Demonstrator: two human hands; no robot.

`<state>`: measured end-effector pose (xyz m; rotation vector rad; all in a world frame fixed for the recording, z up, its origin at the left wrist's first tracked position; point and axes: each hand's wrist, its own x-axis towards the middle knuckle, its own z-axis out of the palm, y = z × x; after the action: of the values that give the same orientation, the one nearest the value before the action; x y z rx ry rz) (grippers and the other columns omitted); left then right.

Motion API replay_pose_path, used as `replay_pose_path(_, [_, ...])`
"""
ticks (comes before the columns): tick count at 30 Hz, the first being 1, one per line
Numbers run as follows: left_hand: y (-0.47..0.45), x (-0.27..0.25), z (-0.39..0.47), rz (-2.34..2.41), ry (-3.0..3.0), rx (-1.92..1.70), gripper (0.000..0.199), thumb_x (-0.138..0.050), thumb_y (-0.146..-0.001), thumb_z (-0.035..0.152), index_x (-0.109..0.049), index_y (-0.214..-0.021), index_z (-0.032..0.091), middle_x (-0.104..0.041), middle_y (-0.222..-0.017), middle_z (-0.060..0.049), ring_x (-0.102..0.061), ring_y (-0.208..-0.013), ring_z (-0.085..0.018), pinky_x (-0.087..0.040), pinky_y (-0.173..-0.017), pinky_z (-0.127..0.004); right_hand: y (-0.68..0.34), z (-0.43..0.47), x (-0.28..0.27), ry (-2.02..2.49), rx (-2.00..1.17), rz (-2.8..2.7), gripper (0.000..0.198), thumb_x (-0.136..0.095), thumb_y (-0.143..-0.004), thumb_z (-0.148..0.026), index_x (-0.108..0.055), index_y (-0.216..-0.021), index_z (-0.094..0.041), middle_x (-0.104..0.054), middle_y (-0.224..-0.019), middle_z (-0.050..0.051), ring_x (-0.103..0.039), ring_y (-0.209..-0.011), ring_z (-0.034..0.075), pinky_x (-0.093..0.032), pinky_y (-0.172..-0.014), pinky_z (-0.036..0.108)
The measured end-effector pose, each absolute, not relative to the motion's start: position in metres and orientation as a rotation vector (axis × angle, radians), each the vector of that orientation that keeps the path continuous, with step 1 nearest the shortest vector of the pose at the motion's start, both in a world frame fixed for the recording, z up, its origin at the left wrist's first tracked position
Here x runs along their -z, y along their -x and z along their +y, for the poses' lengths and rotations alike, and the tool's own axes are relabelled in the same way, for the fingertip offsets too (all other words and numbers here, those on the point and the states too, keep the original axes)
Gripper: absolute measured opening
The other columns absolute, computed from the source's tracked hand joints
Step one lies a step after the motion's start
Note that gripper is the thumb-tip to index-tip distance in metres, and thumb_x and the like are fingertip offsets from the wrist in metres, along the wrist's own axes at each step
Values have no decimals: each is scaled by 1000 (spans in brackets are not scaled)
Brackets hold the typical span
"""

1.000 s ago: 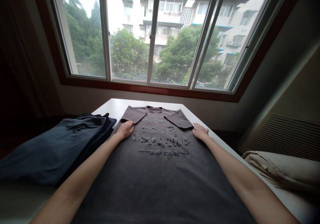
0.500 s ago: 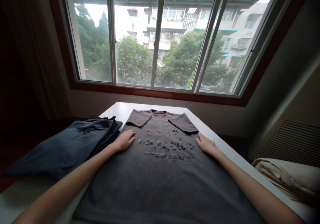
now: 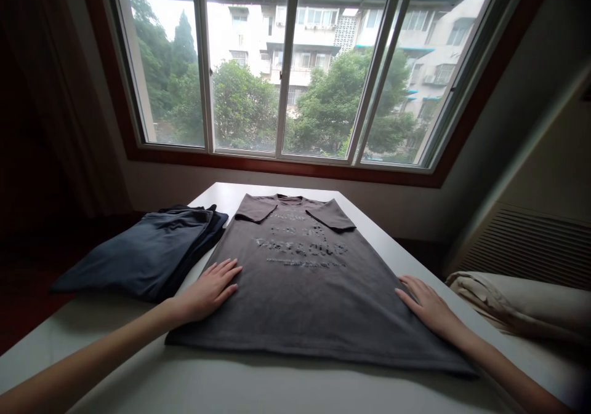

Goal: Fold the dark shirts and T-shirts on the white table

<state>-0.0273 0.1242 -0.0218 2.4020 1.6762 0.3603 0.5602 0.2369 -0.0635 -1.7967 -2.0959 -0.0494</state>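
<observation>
A dark grey T-shirt [image 3: 305, 309] lies spread flat on a white table [image 3: 258, 383], its collar toward the window and its hem toward me. Both short sleeves are folded inward over the chest, beside raised dark lettering. My left hand [image 3: 207, 291] rests flat on the shirt's left edge, fingers stretched out. On the opposite edge lies my right hand [image 3: 427, 306], also flat with its fingers extended. Neither hand grips the cloth.
Dark blue folded clothes [image 3: 138, 248] lie at the table's left edge, partly hanging over it. A beige rolled bundle [image 3: 521, 303] sits to the right, below a slatted panel [image 3: 521, 242]. A wide window [image 3: 281, 82] stands beyond the table.
Both hands have slid down the shirt's sides toward the hem. The view has shifted so that the whole hem and more of the table's near part now show.
</observation>
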Motion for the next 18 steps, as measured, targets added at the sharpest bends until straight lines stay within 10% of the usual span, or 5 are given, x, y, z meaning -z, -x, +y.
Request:
replay_pose_path(8, [48,-18,68,1675,-2358,-216,48,-52,-85,28,-57,-132,31,-47,-146,-6,-44,-133,-29,-37,-109,-43,-580,140,47,1804,-395,-1933,71,-54,-74,-64,-47,-134,-26,-62,-82,5,-59,-64,25,-50,-64,38])
replay_pose_path(18, [44,-42,41,1436,-2185,-279,68,-41,-62,8,-57,-125,30,-54,-133,-4,-51,-122,-19,-42,-102,-28,-588,126,26,1701,-662,-1930,47,-60,-71,-62,-59,-117,-49,-48,-60,3,-52,-57,27,-45,-57,43])
